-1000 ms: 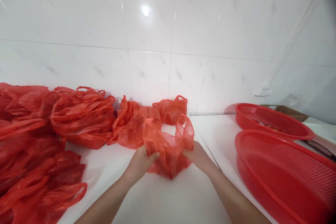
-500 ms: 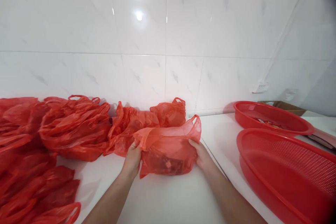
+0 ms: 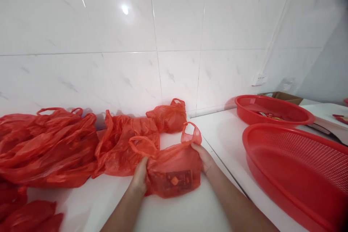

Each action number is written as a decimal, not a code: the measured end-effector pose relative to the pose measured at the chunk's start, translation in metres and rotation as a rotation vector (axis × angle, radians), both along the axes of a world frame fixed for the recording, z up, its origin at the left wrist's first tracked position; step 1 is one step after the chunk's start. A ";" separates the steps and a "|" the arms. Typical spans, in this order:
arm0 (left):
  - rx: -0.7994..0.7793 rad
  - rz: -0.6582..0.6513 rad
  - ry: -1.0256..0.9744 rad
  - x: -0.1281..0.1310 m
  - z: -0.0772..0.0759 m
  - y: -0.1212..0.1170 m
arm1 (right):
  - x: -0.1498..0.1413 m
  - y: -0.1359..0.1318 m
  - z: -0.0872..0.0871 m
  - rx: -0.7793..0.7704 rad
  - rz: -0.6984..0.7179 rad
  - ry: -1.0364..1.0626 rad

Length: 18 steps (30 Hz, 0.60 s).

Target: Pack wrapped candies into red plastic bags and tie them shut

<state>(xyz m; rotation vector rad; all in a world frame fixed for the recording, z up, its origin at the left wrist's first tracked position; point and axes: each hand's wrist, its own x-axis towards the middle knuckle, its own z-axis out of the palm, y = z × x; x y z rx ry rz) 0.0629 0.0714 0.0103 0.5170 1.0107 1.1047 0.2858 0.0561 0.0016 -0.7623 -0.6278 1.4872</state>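
Between my two hands a red plastic bag point(image 3: 174, 166) stands on the white table, its handle loops sticking up. A dark printed packet point(image 3: 178, 180) shows through its front side. My left hand point(image 3: 140, 177) grips the bag's left side, thumb on top and the other fingers mostly hidden. On the opposite side my right hand point(image 3: 202, 157) holds the bag near its upper right corner, its fingers partly behind the plastic. Just behind are another filled red bag point(image 3: 127, 148) and a smaller red bag point(image 3: 171, 117) by the wall.
A large heap of red bags point(image 3: 49, 148) covers the left side, with more at the lower left. Two red plastic baskets point(image 3: 272, 188) stand on the right; the far one holds small packets point(image 3: 270, 116). Behind it is a cardboard box point(image 3: 288, 98). A tiled wall closes the back.
The bag between my hands has come slightly nearer and turned, so the packet's print shows more clearly. Its left handle now stands out. The camera view has shifted to the right.
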 end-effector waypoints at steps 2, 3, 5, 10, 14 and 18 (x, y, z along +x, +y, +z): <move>0.013 -0.111 -0.084 -0.005 0.004 -0.004 | 0.001 0.000 0.002 0.002 0.041 0.045; 0.042 -0.152 -0.121 -0.007 0.005 -0.006 | 0.001 -0.001 0.003 -0.003 0.060 0.064; 0.115 -0.191 -0.156 -0.010 0.007 -0.008 | 0.001 -0.001 0.004 -0.029 0.063 0.082; 0.154 -0.302 -0.111 -0.010 0.003 -0.008 | -0.005 -0.003 0.004 -0.072 0.050 0.082; 0.126 -0.174 -0.083 -0.006 0.002 -0.008 | -0.014 -0.008 0.008 -0.050 0.200 0.056; 0.089 -0.198 -0.114 -0.007 0.002 -0.006 | -0.017 -0.012 0.010 -0.034 0.267 -0.042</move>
